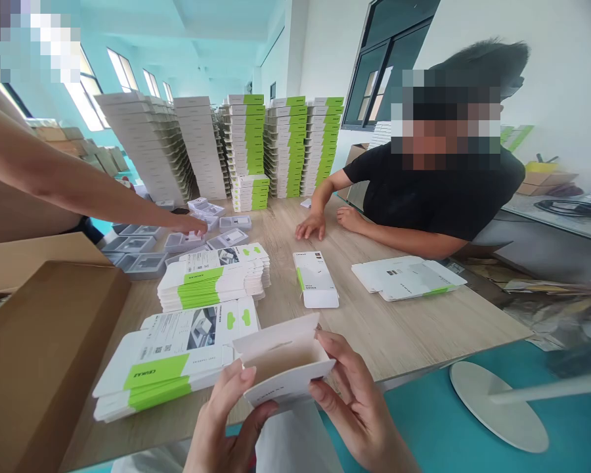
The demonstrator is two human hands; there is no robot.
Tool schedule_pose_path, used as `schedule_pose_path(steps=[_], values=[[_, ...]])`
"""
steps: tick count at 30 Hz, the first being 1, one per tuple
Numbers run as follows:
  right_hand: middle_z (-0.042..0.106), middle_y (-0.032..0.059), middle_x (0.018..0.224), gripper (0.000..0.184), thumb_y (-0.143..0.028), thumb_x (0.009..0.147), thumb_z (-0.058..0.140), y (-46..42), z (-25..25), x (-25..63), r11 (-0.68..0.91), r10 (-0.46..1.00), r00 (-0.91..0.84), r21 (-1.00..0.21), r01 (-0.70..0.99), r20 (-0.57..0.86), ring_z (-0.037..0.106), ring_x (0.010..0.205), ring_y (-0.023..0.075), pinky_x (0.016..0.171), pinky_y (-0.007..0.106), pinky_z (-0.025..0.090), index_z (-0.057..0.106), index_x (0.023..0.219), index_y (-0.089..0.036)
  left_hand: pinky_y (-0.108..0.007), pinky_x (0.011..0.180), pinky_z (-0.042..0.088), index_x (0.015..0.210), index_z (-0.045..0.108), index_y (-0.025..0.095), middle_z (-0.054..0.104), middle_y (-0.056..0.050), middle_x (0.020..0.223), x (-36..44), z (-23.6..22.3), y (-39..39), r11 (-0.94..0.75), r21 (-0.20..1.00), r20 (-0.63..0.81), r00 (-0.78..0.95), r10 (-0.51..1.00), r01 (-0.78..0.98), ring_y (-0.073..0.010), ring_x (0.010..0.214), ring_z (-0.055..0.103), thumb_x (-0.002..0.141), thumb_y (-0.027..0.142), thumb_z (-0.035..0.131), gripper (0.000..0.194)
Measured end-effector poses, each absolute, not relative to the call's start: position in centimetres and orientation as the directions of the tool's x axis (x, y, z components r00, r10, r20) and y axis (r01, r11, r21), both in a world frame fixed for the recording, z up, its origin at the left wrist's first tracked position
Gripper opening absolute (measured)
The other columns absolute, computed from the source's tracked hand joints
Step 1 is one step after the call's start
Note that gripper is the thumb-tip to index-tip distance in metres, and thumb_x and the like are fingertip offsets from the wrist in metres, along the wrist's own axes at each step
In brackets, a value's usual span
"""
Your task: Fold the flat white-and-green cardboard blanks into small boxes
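Between my two hands is a white carton (288, 374), its open end facing up toward me and its flaps spread. My left hand (226, 410) grips the carton's left side, thumb at the near face. On the right side, my right hand (347, 401) pinches the carton's edge with fingers and thumb. Just beyond my left hand lies a stack of flat printed cartons (177, 355) with green bands. A second flat stack (217, 279) sits behind it. A formed white and green box (318, 279) lies on the table ahead of the carton I hold.
Tall stacks of finished boxes (246, 138) stand at the table's back. Clear plastic trays (142, 249) lie at the left, where a co-worker's hand (194, 225) reaches. Another person's hand (311, 225) rests on the table (398, 335). Flat cartons (408, 277) lie right; a brown cardboard box (44, 355) stands left.
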State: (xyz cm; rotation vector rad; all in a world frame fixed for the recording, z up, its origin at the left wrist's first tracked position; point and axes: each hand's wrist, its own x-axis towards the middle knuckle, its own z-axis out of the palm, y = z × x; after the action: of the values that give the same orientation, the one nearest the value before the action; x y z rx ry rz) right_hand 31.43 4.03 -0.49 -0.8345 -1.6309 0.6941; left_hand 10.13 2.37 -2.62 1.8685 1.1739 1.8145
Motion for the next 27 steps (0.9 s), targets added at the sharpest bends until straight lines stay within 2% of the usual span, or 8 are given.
schedule_pose_path(steps=[4, 10, 14, 17, 19, 21, 24, 27], values=[[0.071, 0.0061, 0.142, 0.058, -0.017, 0.102, 0.066, 4.3, 1.7, 32.1, 0.691, 0.723, -0.203, -0.688, 0.219, 0.661, 0.07, 0.13, 0.023, 0.097, 0.028, 0.064, 0.053, 0.152, -0.043, -0.024, 0.091, 0.067, 0.132, 0.065, 0.033, 0.082, -0.002, 0.12, 8.3, -3.6, 2.6, -0.692, 0.586, 0.778, -0.052, 0.627, 0.422, -0.0205, 0.102, 0.083, 0.087, 0.019, 0.086, 0.052], [0.082, 0.0091, 0.123, 0.045, -0.033, 0.095, 0.079, 4.4, -0.3, 31.1, 0.69, 0.696, 0.005, -0.671, 0.27, 0.718, 0.081, 0.108, 0.0295, 0.085, 0.036, 0.071, 0.068, 0.139, -0.033, -0.029, 0.091, 0.069, 0.117, 0.06, 0.033, 0.081, 0.001, 0.118, 9.3, -4.9, 2.4, -0.638, 0.735, 0.676, -0.324, 0.662, 0.231, -0.0205, 0.098, 0.084, 0.08, 0.023, 0.093, 0.05], [0.083, 0.0136, 0.119, 0.042, -0.059, 0.101, 0.06, 4.3, -1.1, 30.7, 0.651, 0.755, 0.031, -0.754, 0.085, 0.655, 0.081, 0.108, 0.033, 0.084, 0.042, 0.071, 0.079, 0.119, -0.027, -0.027, 0.088, 0.069, 0.114, 0.06, 0.031, 0.081, 0.0, 0.116, 8.9, -4.9, 2.4, -0.616, 0.737, 0.675, -0.289, 0.678, 0.276, -0.0207, 0.099, 0.084, 0.081, 0.03, 0.092, 0.047], [0.082, 0.0118, 0.123, 0.047, -0.059, 0.107, 0.048, 5.1, 1.4, 31.6, 0.577, 0.816, 0.021, -0.813, -0.08, 0.577, 0.079, 0.114, 0.0314, 0.094, 0.047, 0.067, 0.083, 0.11, -0.028, -0.029, 0.091, 0.067, 0.118, 0.061, 0.031, 0.083, -0.002, 0.117, 7.5, -5.0, 2.5, -0.645, 0.652, 0.733, -0.111, 0.671, 0.398, -0.0226, 0.1, 0.084, 0.083, 0.027, 0.091, 0.046], [0.079, 0.0102, 0.131, 0.038, -0.051, 0.102, 0.065, 5.9, 3.9, 32.4, 0.482, 0.871, -0.047, -0.869, -0.113, 0.49, 0.078, 0.115, 0.0283, 0.1, 0.047, 0.064, 0.073, 0.134, -0.033, -0.029, 0.093, 0.066, 0.119, 0.061, 0.032, 0.083, -0.003, 0.117, 7.2, -4.8, 2.3, -0.666, 0.607, 0.752, -0.042, 0.658, 0.433, -0.0225, 0.099, 0.084, 0.086, 0.028, 0.088, 0.043], [0.081, 0.0106, 0.126, 0.06, -0.051, 0.094, 0.076, 6.7, 6.5, 33.1, 0.366, 0.9, -0.213, -0.924, -0.109, 0.381, 0.08, 0.109, 0.027, 0.095, 0.043, 0.066, 0.061, 0.149, -0.033, -0.028, 0.09, 0.067, 0.119, 0.061, 0.033, 0.083, -0.003, 0.116, 7.7, -4.2, 1.9, -0.64, 0.632, 0.732, -0.066, 0.678, 0.438, -0.0217, 0.095, 0.085, 0.09, 0.034, 0.083, 0.037], [0.086, 0.0063, 0.11, 0.05, -0.048, 0.09, 0.082, 7.8, 9.6, 33.5, 0.277, 0.824, -0.504, -0.96, -0.039, 0.258, 0.083, 0.099, 0.0255, 0.083, 0.037, 0.069, 0.073, 0.136, -0.031, -0.032, 0.084, 0.07, 0.114, 0.061, 0.033, 0.084, -0.004, 0.111, 9.4, -2.8, 1.0, -0.586, 0.696, 0.687, -0.145, 0.713, 0.414, -0.0224, 0.089, 0.085, 0.095, 0.042, 0.076, 0.026], [0.085, 0.0015, 0.11, 0.032, -0.035, 0.097, 0.075, 8.6, 11.1, 33.1, 0.37, 0.67, -0.696, -0.929, 0.012, 0.258, 0.084, 0.094, 0.0215, 0.083, 0.034, 0.069, 0.076, 0.129, -0.033, -0.031, 0.082, 0.068, 0.114, 0.058, 0.034, 0.085, -0.003, 0.11, 10.7, -1.5, 0.2, -0.612, 0.7, 0.691, -0.13, 0.712, 0.369, -0.0223, 0.091, 0.085, 0.098, 0.044, 0.071, 0.023]])
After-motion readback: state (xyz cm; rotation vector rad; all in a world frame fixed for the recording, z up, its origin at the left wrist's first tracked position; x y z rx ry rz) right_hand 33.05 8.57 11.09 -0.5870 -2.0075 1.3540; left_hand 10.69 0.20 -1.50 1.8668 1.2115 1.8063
